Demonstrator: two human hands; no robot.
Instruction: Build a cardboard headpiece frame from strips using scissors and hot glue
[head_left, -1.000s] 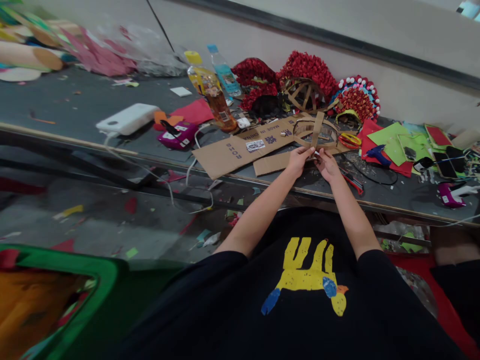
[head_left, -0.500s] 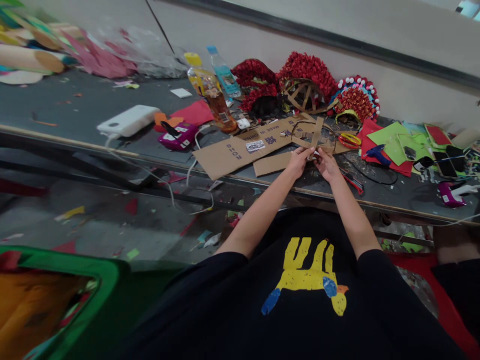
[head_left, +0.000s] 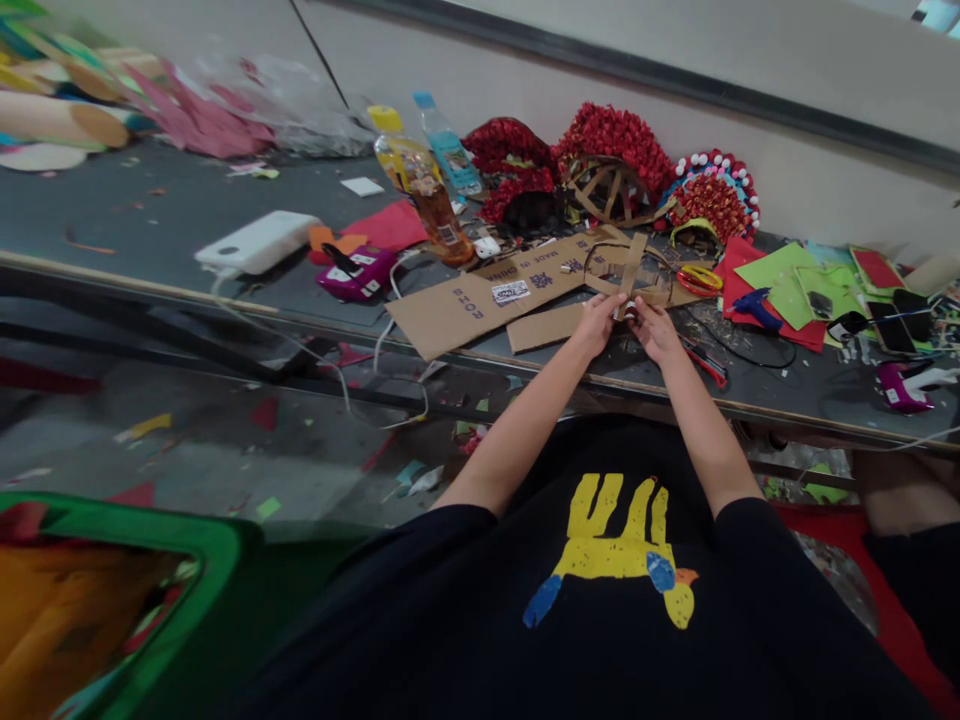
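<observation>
Both my hands meet at the near edge of a brown cardboard frame (head_left: 628,262) made of a ring and crossing strips, which rests on the grey table (head_left: 150,215). My left hand (head_left: 598,322) pinches the frame's near strip with fingers closed. My right hand (head_left: 655,330) grips the same spot from the right, fingers curled. A flat cardboard sheet (head_left: 480,295) with printed letters lies under and left of the frame.
Red paper-flower headpieces (head_left: 619,140) and a wooden-looking frame stand at the back. Two drink bottles (head_left: 420,175), a white power bank (head_left: 255,240), a pink device (head_left: 356,270), a blue glue gun (head_left: 757,308), coloured paper (head_left: 780,275) and red scissors (head_left: 705,362) lie around. A green bin (head_left: 150,560) sits low left.
The cardboard frame has tilted down from standing up in my hands to lying lower over the table. My hands stay at its near edge.
</observation>
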